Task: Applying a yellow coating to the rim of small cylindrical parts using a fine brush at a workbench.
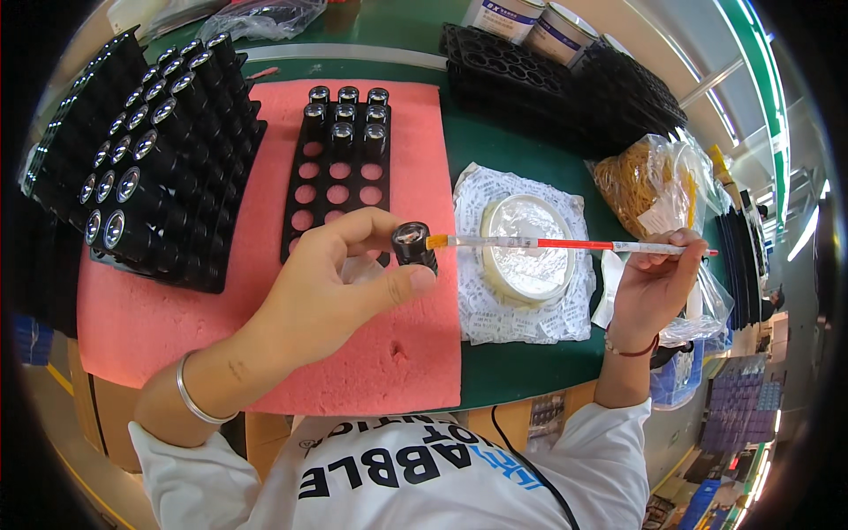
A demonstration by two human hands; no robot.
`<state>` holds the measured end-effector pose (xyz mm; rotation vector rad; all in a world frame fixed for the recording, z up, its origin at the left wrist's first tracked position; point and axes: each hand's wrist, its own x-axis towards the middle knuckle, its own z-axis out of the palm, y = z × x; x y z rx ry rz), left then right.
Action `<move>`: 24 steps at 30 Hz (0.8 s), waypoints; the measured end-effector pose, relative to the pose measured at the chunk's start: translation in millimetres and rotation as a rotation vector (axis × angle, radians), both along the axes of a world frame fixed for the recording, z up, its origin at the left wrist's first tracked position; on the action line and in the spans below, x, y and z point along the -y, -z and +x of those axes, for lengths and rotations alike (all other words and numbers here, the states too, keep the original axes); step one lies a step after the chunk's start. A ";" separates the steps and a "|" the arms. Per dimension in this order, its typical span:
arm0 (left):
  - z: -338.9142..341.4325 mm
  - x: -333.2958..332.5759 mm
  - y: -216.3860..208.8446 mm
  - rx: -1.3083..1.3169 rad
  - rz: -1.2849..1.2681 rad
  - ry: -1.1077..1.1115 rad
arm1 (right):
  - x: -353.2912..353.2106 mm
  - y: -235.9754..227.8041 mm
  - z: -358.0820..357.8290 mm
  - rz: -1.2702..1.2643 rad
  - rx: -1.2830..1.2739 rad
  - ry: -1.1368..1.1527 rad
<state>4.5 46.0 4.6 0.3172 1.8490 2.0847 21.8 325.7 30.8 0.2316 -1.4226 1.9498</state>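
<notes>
My left hand (331,283) grips a small black flashlight head (412,240) between thumb and fingers, its shiny lens end facing up. A thin paintbrush (574,245) with a red and clear handle lies level in my right hand (658,283), pinched near its far end. Its yellowish bristles touch or nearly touch the rim of the flashlight head. Below my left hand, a black tray with round holes (321,196) carries several similar pieces in its far rows. Under the brush sits a round white dish (521,297) on printed paper (477,327).
A pink foam mat (415,362) covers the left of the green table (503,367). Tightly packed flashlights (132,185) stand in a rack at left. Black trays (503,75) and tins (561,34) are at the back right, near a plastic bag of rubber bands (632,181).
</notes>
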 end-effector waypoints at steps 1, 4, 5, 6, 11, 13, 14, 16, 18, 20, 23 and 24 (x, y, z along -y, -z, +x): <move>-0.2 -1.0 -1.6 0.002 0.030 0.005 | 1.1 -0.2 -0.6 -0.032 -0.004 0.020; 0.9 -1.0 -2.5 0.017 0.056 0.018 | -1.4 0.7 -0.3 -0.017 -0.013 0.011; 1.3 -1.0 -2.6 0.029 0.053 0.026 | -2.7 0.9 0.3 0.030 -0.019 -0.019; 1.1 -1.3 -3.1 0.029 0.052 0.027 | -2.9 0.6 0.3 0.030 -0.019 -0.017; 1.3 2.6 -6.8 0.054 -0.039 0.088 | -5.6 0.9 1.4 0.029 -0.016 -0.043; 0.8 4.0 -11.2 0.060 -0.023 0.102 | -3.2 -0.1 0.8 -0.013 -0.029 -0.027; 0.2 3.6 -12.3 0.067 -0.009 0.117 | -3.1 0.2 0.5 -0.056 -0.040 -0.009; 0.5 1.2 -6.1 0.048 0.028 0.107 | -5.7 0.7 0.9 0.020 -0.070 -0.003; 0.5 0.8 -4.6 0.028 0.066 0.099 | -8.3 -0.1 1.2 0.099 -0.101 0.004; -1.1 0.8 -4.2 0.006 0.070 0.096 | -11.3 -0.3 -0.5 0.007 -0.107 -0.026; 2.2 3.4 -10.5 0.047 0.065 0.057 | -13.1 1.5 -2.1 0.032 -0.120 -0.036; 3.7 3.0 -9.4 0.044 0.063 0.043 | -11.4 0.4 -1.0 -0.017 -0.117 -0.046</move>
